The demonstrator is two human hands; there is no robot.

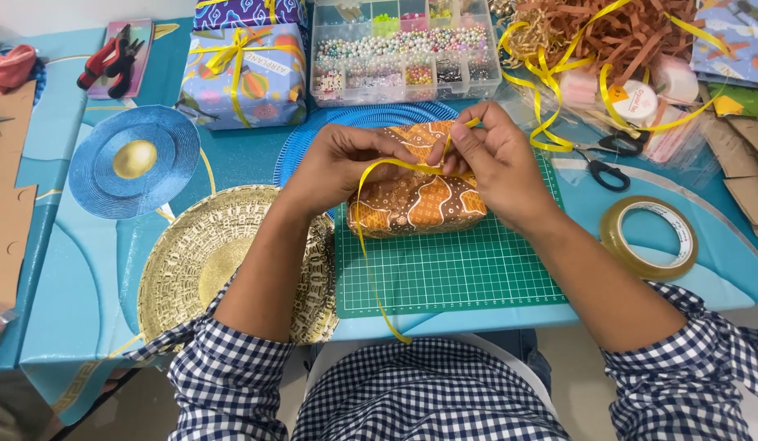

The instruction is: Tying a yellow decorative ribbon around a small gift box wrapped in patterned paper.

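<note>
Both hands [338, 163] [493, 159] together, fingertips pinched

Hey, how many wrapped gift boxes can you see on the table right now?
3: a brown batik box under both hands on the green mat, a light blue box with yellow ribbon at back left, and a dark blue one behind it, partly cropped.

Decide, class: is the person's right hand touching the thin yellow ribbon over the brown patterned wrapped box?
Touching. The head view shows the right hand pinching the thin yellow ribbon between its fingertips above the brown patterned wrapped box.
</note>
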